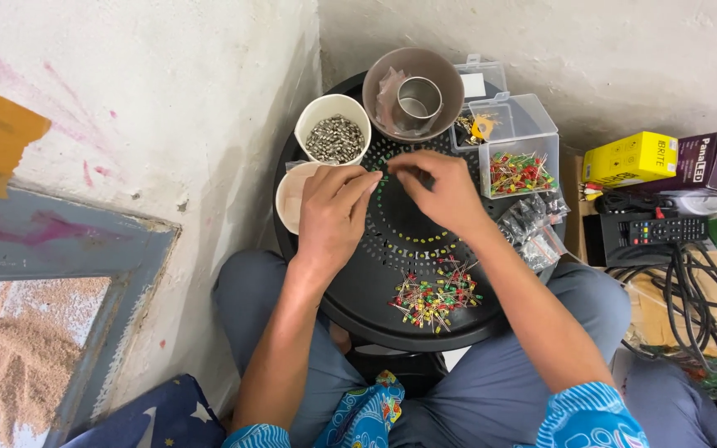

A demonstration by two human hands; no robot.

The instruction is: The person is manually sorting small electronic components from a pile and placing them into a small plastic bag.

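Over the black perforated board (375, 274), the left hand (331, 211) and right hand (440, 189) pinch their fingertips nearly together; what they grip is too small to tell. Just beyond the fingers stand two white cups (333, 124), a brown bowl (412, 81) and a clear box (518, 149). Behind the wrists lies one pile of LEDs (435, 297), near the board's edge.
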